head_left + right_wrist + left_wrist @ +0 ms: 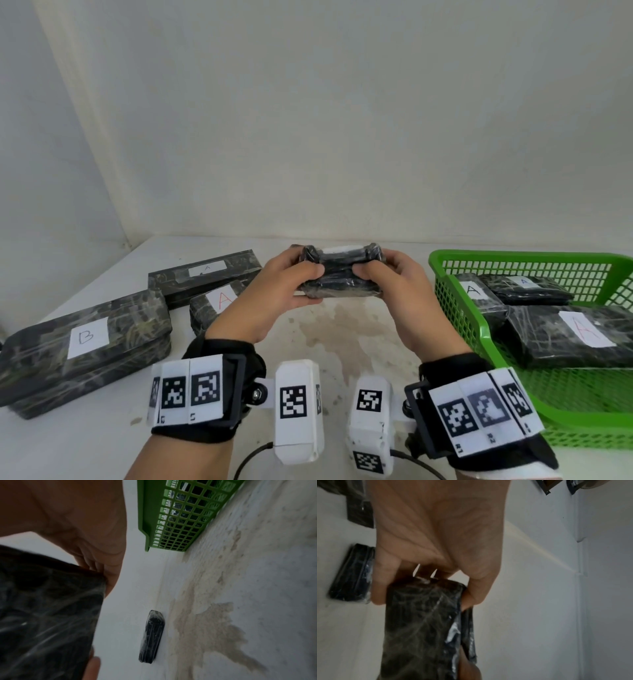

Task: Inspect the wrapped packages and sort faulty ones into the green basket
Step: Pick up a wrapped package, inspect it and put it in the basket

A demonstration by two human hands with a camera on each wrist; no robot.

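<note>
held package (339,274) label mostly hidden; green basket (455,274) cut off at right edge

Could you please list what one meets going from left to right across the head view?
package labelled B → left hand → held package → right hand → green basket

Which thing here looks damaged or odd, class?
The dark plastic-wrapped package held up by both hands: its wrap is crumpled and bunched at the ends, unlike the smoother packages lying on the stained white table. Whether it is torn cannot be told.
</note>
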